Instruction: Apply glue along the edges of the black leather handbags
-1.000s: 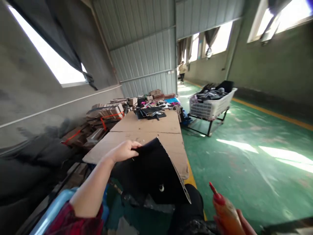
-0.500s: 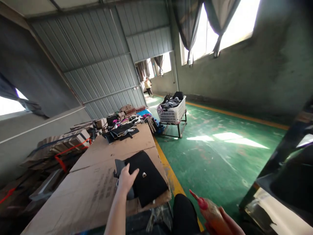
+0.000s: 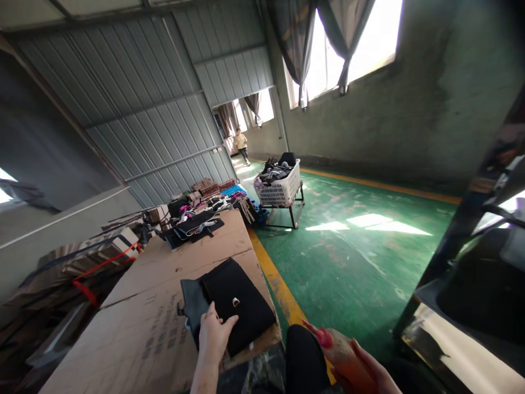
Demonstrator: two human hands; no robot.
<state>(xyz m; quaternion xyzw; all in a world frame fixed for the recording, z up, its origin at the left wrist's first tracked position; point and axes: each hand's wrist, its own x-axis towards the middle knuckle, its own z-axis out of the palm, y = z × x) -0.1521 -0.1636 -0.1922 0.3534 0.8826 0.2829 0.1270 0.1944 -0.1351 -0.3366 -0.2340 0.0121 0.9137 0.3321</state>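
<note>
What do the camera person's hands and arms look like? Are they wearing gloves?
No gloves: the left hand and the right hand are bare. The bit of left arm in view shows no sleeve or watch. Too little of the right arm shows to tell about a sleeve.

a workshop or factory floor is indicated by the green painted floor (image 3: 336, 268), which is edged with a yellow line (image 3: 283, 290), and by the corrugated metal partition (image 3: 135, 93) with which the space is divided. dark goods (image 3: 274, 174) are heaped in a white plastic crate (image 3: 279, 192) raised on a metal stand (image 3: 292, 216), while stacked bundles (image 3: 94, 251) are piled beside a cardboard work surface (image 3: 164, 306). on that surface a black panel (image 3: 241, 290) is laid, and a red-tipped squeeze bottle (image 3: 342, 350) is held nearby.
</note>
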